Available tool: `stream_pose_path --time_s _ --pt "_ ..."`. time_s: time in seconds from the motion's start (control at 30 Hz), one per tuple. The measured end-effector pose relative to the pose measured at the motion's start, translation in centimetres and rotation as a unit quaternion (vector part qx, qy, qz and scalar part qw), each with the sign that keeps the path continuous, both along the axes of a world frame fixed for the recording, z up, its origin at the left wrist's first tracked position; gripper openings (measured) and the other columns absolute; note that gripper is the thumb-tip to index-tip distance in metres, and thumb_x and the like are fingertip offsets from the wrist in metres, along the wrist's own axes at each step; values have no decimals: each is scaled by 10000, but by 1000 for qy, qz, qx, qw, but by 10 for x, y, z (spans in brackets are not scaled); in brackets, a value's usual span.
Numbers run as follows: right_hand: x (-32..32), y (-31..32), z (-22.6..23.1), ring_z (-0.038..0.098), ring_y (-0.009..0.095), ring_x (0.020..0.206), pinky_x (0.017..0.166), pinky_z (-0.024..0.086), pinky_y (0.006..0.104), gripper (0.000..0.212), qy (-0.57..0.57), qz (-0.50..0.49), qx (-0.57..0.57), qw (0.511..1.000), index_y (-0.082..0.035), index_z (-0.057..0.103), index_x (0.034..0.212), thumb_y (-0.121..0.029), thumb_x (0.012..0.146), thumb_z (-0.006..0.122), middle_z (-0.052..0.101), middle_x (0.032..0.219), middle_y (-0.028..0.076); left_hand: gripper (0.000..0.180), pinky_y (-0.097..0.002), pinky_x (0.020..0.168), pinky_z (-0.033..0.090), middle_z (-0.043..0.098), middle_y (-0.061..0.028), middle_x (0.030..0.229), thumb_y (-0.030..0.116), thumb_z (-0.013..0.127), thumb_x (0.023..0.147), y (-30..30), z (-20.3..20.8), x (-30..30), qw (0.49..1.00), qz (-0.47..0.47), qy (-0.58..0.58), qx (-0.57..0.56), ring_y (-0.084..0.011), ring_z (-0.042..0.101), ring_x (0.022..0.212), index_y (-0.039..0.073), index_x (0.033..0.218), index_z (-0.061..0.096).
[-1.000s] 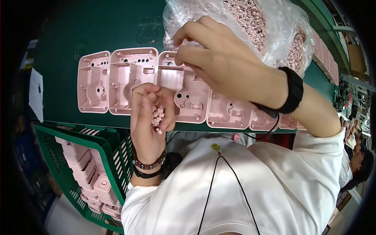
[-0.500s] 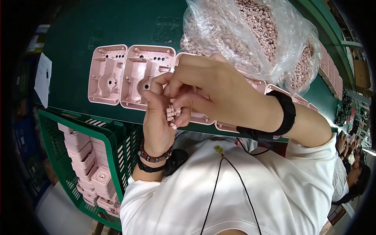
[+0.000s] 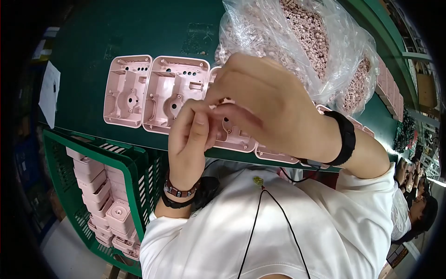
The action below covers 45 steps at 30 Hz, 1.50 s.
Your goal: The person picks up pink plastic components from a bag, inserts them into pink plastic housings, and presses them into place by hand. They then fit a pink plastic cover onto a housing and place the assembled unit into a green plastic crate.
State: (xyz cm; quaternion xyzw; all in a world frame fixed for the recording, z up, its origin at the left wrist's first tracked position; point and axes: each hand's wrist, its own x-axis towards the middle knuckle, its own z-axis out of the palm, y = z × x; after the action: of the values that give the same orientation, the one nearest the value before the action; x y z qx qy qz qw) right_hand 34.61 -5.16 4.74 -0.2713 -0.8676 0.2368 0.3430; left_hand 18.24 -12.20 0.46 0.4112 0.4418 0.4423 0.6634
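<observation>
My right hand (image 3: 274, 104) pinches a small pink plastic part (image 3: 226, 101) between thumb and forefinger, its shape mostly covered by the fingers. Beside it my left hand (image 3: 188, 139) is closed, fingers curled in; the several small pink parts seen in it half a second ago are now hidden. Both hands hover over a row of open pink plastic housings with round holes and inner ribs. The second housing (image 3: 160, 95) lies just left of my left hand, and the leftmost housing (image 3: 121, 100) is farther left. My hands and right forearm cover much of the row.
A clear plastic bag (image 3: 320, 86) full of small pink parts lies behind my right hand on the green table (image 3: 139, 28). At lower left stands a green crate (image 3: 132, 186) with stacked pink housings (image 3: 100, 197). More pink housings (image 3: 388, 86) line the far right.
My right hand has lifted slightly away from my left palm with a small part in its pinch. My left hand's fingers have curled over, covering the parts that showed before.
</observation>
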Motion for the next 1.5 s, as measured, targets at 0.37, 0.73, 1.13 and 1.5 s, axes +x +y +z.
stream_pose_path --time_s 0.37,0.73,1.13,1.5 --pt "-13 -11 8 534 248 697 588 432 336 187 -18 67 -161 985 -49 557 834 -93 693 672 502 763 72 375 -215 534 329 502 -29 728 315 398 947 -12 -3 -13 991 27 72 109 -92 413 593 -37 994 517" --pt "-31 20 8 549 253 723 582 429 337 114 -90 45 -92 991 -35 574 738 -63 676 666 531 795 87 373 -209 469 286 422 -21 653 352 347 955 -10 -9 -16 985 129 78 87 -85 357 528 -1 929 461" --pt "-70 74 -47 486 195 870 717 397 305 70 -329 8 207 921 -62 636 682 -91 621 619 523 844 37 412 -189 415 232 398 -38 708 421 267 954 -16 -7 -31 943 291 -93 130 -68 293 455 44 1080 376" --pt "-52 77 -39 478 226 962 782 401 307 124 -326 60 163 929 -81 662 799 -69 679 630 533 917 62 444 -191 416 237 417 -64 825 437 262 951 -16 -11 -38 943 265 -188 69 -78 308 470 51 1148 361"
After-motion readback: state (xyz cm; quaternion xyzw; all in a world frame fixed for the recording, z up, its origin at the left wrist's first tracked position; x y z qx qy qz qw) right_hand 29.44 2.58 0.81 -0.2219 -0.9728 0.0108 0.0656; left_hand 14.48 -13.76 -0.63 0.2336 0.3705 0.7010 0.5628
